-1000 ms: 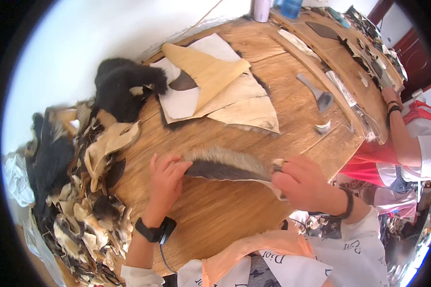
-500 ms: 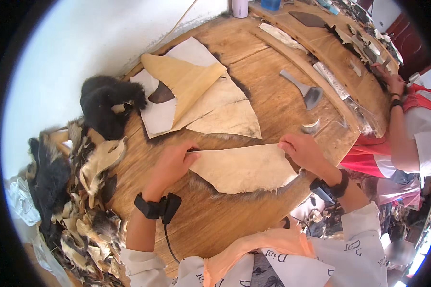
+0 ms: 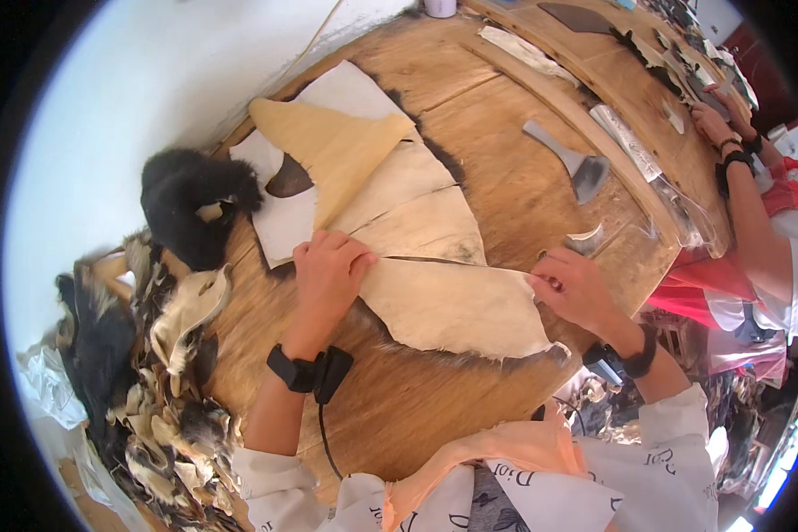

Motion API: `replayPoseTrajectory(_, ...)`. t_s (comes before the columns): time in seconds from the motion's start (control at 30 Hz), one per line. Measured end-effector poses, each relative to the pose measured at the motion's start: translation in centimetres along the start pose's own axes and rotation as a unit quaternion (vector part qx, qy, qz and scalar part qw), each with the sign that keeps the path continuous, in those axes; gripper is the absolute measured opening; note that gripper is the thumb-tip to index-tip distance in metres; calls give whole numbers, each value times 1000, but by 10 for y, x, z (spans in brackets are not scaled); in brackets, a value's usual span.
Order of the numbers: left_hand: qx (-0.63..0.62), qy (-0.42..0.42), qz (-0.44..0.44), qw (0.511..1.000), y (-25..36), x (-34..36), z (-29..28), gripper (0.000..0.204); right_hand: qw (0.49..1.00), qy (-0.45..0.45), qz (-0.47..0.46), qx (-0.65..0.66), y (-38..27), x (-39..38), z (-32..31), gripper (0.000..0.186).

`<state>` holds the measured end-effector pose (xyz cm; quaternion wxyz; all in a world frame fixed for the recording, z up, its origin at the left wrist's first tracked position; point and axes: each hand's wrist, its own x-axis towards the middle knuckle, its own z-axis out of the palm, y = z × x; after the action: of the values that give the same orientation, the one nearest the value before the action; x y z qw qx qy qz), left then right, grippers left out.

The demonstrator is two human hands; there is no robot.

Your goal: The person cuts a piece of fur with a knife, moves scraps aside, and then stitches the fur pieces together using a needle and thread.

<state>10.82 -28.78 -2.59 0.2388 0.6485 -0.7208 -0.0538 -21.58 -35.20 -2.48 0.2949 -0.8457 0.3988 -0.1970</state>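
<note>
A cream piece of fur pelt (image 3: 457,306) lies skin side up before me, dark fur fringing its lower edge. My left hand (image 3: 331,266) is closed at its upper left corner. At the upper right corner my right hand (image 3: 572,285) is closed on the edge, fingers curled. The pelt's upper edge lies along the bottom edge of a larger pale pelt (image 3: 434,217), with a narrow dark gap between them. Over that larger pelt lies a tan pattern sheet (image 3: 328,146), with whitish skin pieces (image 3: 346,87) beside it.
Black fur (image 3: 195,199) and a heap of pelt scraps (image 3: 182,426) lie left. A broad-bladed grey tool (image 3: 576,167) and a curved offcut (image 3: 585,238) rest right on the wooden table (image 3: 496,133). A wooden strip (image 3: 563,115) crosses the table. A co-worker's hands (image 3: 718,115) are at far right.
Both hands have shifted the smaller pelt up against the larger one, narrowing the gap between them. My left hand has moved up over the seam. The view has shifted slightly.
</note>
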Motion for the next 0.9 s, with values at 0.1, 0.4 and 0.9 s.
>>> replayPoseTrajectory(0.1, 67, 7, -12, 998, 10, 1, -1, 11, 1000, 16, -9, -25, 1, 2, 3, 12)
replayPoseTrajectory(0.4, -9, 235, -159, 959, -46, 34, -2, 20, 996, 36, -37, -68, 1, 3, 8, 15)
replayPoseTrajectory(0.9, -181, -111, 78, 974, 48, 26, -10, 31, 996, 41, -54, -51, 8, 1, 5, 15)
